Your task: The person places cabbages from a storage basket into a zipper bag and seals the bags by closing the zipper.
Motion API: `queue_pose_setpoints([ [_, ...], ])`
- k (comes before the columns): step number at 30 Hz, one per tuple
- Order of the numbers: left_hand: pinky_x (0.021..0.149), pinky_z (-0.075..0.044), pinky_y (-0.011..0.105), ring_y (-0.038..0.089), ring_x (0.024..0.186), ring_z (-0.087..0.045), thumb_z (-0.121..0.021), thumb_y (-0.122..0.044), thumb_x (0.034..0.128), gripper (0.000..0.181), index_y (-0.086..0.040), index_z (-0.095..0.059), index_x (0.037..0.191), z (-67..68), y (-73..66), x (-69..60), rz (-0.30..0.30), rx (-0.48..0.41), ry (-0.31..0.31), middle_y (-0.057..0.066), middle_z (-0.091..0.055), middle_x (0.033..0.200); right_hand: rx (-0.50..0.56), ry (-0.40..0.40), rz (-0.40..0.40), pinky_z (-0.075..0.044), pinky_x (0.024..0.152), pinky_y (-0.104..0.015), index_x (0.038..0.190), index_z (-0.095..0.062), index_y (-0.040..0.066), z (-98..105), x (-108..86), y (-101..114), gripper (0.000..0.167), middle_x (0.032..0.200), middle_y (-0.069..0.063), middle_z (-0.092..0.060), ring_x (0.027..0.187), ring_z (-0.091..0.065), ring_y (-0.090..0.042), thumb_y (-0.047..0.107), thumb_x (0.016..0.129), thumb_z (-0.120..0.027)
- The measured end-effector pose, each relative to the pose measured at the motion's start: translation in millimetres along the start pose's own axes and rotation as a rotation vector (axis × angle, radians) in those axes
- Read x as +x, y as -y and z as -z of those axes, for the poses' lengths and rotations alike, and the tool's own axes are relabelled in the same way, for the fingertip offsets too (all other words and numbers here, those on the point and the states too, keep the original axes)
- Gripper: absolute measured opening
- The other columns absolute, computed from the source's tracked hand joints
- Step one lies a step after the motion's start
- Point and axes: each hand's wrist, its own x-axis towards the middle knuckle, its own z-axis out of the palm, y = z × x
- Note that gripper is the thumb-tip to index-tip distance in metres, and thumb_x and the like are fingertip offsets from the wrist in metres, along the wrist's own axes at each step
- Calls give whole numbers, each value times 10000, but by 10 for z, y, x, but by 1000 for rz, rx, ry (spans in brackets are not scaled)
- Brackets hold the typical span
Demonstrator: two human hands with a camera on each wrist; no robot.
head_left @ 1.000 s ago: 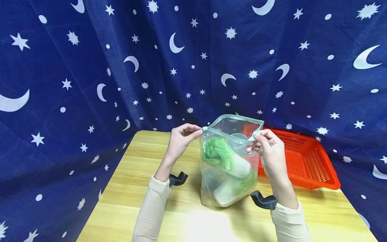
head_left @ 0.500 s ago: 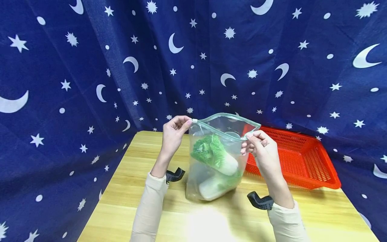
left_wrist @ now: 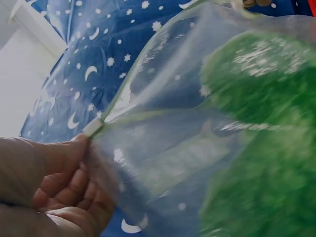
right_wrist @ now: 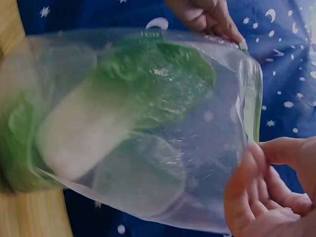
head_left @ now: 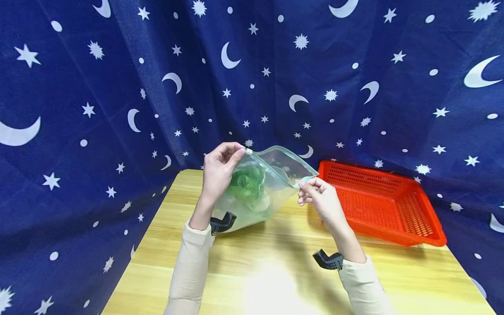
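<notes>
A clear slider zip bag [head_left: 281,199] with a pale green rim hangs tilted between my hands, its mouth gaping. Inside, a napa cabbage [head_left: 246,183] shows green leaves; the right wrist view also shows its white stem and a second cabbage [right_wrist: 19,143] at the bag's bottom end. My left hand [head_left: 218,173] pinches the top left corner beside the white slider [left_wrist: 93,127]. At the other end of the mouth, my right hand [head_left: 323,201] pinches the rim between thumb and forefinger. My left wrist and its camera mount hide part of the lower bag.
A red perforated plastic basket [head_left: 386,210] stands at the right rear of the wooden table [head_left: 157,245]. Behind the table hangs a dark blue curtain [head_left: 252,96] with moons and stars. A black camera mount [head_left: 328,260] sits on my right wrist.
Both hands have carried the bag leftward, away from the basket. Its bottom has swung left and up, so the once upright bag now tilts. Both pinches have stayed on the rim.
</notes>
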Motion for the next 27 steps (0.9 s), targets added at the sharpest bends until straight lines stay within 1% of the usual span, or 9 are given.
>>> queue_pose_setpoints([
  [4,608,-455,179,110,667,-561,-713,-128,860,148,-4,-702,939,-74,48,-66,57,50,68,151,-683,833,-158,-151,41,-365,412,-210,802,-546,34,20,-48,112,261,547,70,-500,451,-429,-50,212,862,-727],
  [6,616,-475,191,107,671,-569,-715,-170,863,155,-31,-709,932,-138,67,-108,75,55,110,125,-686,816,-222,-222,87,-295,410,-225,803,-567,12,7,-95,195,265,556,71,-461,473,-374,-41,205,848,-742],
  [10,608,-497,209,101,674,-595,-716,-216,864,162,-65,-717,924,-302,107,-217,90,43,198,87,-702,813,-420,-274,253,-342,497,-190,860,-665,12,-40,-202,332,171,651,20,-529,570,-432,-39,165,846,-740],
  [12,584,-483,205,93,667,-596,-713,-221,866,155,-79,-717,926,-383,134,-277,97,38,244,73,-708,817,-477,-240,365,-384,571,-154,913,-699,15,-56,-237,373,131,741,-36,-602,655,-512,-54,109,834,-744],
  [15,567,-461,198,93,660,-594,-709,-231,867,152,-92,-719,929,-494,132,-357,114,31,305,63,-715,827,-521,-142,513,-417,693,-132,1003,-723,66,-21,-204,307,210,923,-67,-679,850,-589,-57,74,799,-771],
  [18,576,-469,198,88,665,-603,-711,-253,861,152,-115,-721,924,-579,104,-427,112,41,340,38,-720,834,-525,-54,599,-431,827,-129,1043,-723,140,17,-157,217,294,1025,-22,-695,995,-598,-67,87,765,-802],
  [21,615,-500,208,70,696,-623,-716,-256,858,140,-133,-726,924,-634,55,-494,56,82,357,-6,-721,850,-512,0,658,-434,832,-134,992,-729,167,4,-161,198,260,972,12,-702,966,-613,-57,65,763,-797],
  [25,700,-534,220,54,762,-641,-704,-238,870,117,-134,-723,921,-665,11,-560,-40,140,355,-39,-711,869,-471,48,704,-424,679,-151,931,-727,177,-20,-179,197,218,895,29,-709,838,-623,-56,11,793,-755],
  [27,732,-537,220,49,780,-640,-689,-230,882,110,-130,-713,921,-666,10,-572,-69,155,352,-40,-704,872,-477,59,705,-419,660,-162,930,-725,183,-20,-185,198,210,900,33,-712,834,-624,-51,13,806,-742],
])
